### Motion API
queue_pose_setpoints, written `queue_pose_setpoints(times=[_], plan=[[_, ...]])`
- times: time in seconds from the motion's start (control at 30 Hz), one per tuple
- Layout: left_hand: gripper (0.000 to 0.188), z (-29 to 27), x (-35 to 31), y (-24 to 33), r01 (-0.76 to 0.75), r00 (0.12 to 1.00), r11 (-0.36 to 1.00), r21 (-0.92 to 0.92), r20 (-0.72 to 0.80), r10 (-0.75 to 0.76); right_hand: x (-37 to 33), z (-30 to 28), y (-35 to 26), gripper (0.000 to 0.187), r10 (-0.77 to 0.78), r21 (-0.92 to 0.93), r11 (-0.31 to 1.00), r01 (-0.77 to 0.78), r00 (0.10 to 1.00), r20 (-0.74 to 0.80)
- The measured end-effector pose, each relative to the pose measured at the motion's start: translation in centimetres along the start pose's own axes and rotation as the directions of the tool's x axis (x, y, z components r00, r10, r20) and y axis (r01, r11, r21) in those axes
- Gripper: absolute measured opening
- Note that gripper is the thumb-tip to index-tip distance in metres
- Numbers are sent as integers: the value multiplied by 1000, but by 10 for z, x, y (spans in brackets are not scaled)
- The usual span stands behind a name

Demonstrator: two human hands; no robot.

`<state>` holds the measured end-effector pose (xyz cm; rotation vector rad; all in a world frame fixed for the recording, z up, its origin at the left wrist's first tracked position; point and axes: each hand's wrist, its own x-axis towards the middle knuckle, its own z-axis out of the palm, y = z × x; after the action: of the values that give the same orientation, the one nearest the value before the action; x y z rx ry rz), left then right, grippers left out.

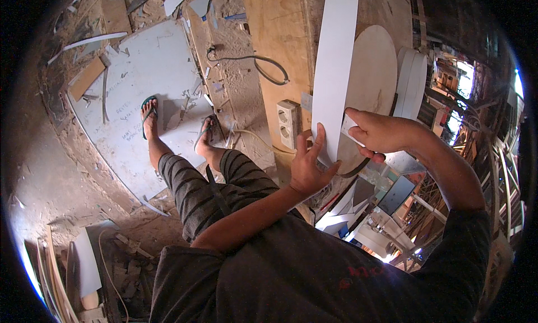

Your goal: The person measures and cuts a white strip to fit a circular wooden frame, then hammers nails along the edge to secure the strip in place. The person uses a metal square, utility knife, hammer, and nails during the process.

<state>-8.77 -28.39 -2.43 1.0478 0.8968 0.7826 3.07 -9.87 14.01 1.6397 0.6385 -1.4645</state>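
1. The long white strip is the biggest worry: it rises well past your hands toward the far edge of the plywood counter, and only its lower end is held. I judge it could bow or tip sideways off the edge of the round wooden disc if either hand eases off.
2. The disc stands on edge against the white round panels; hard pressing could rock it, and the strip would slide out of line.
3. Your left hand lies flat at the strip's bottom, fingers spread apart and pressing its face, thumb toward the disc.
4. Your right hand is closed around the strip's right edge just above, fingers curled together over the disc's rim.
5. The socket block and its cable sit just left of your left hand; a slip could knock them.
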Motion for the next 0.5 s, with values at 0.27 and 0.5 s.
queue_pose_setpoints(times=[0.27, 0.5], plan=[[109, 1, -2, -2, 10, 1000, 1000, -18, -5, -10, 8, -2, -9, 44, -23, 1, 1000, 23, 1000, 12], [109, 2, -1, -3, 40, 999, 997, -66, 20, -38, 15, 1, -12, 43, -24, -75, 997, 24, 1000, -1]])
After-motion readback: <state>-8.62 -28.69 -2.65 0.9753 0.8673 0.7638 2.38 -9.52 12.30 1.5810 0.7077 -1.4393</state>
